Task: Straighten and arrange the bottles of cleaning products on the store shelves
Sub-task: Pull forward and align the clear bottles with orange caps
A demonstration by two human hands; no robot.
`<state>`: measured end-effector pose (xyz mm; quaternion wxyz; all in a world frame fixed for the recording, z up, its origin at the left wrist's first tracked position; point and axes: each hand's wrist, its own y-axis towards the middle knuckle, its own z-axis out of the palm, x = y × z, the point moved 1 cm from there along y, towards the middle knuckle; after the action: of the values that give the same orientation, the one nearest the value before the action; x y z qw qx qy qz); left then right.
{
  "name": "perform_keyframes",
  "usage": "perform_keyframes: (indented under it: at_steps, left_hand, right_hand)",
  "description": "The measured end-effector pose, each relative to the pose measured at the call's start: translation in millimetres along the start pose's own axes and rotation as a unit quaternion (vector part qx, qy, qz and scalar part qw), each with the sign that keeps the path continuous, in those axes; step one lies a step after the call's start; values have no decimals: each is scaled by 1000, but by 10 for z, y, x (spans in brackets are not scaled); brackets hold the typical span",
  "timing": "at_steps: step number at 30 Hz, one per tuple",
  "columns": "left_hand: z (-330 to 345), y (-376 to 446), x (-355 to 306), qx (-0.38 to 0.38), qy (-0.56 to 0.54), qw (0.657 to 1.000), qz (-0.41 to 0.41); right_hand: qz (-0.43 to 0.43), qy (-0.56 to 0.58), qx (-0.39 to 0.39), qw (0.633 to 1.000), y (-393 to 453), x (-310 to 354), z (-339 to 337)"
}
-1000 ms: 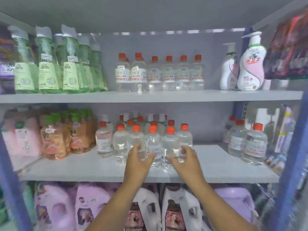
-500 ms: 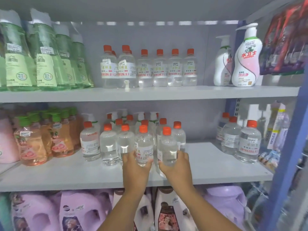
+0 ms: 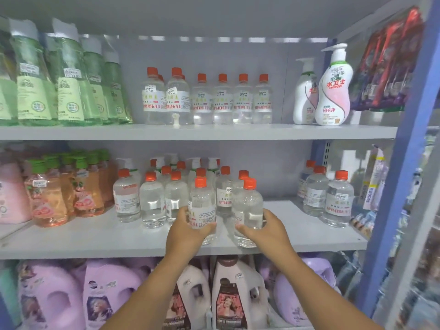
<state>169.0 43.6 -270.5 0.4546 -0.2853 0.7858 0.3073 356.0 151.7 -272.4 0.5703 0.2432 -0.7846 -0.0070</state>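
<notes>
Two clear bottles with orange caps stand at the front edge of the grey middle shelf, one in each hand. The left hand wraps its fingers around the lower body of the left bottle; the right hand grasps the right bottle the same way. Both bottles sit upright, ahead of the cluster of matching bottles behind them, probably drawn forward to square up the front row. The left bottle's label faces sideways, its red print unreadable. Three more of the same bottles stand well apart on the right; the nearest reads "IJINYIMUDING JIE JI". Peach-coloured bottles with green caps stand at the left. On the upper shelf, a row of matching clear bottles carries price stickers, and a white pump bottle reads "水卫士" and "内衣净".
</notes>
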Motion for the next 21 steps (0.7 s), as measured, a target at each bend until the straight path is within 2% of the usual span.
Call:
perform_keyframes:
  at_steps: [6,10,16,21]
  left_hand:
    - [-597,-943,-511,30,-25,997,74]
    - [-1150,-1167,-1399,-7,5,986,165]
    - [-1691,-389,-2531,-44,13,975,215]
    - [-1652,546,-2789,0,49,981,185]
  right_hand:
    - [-58,82,62,993,-616,731,-624]
    - [-130,94,96,982,-743,1575,-1060]
    - [-195,52,54,978,56,2475,-1367]
    - [-133,-3,48,990,894,2548,-1215]
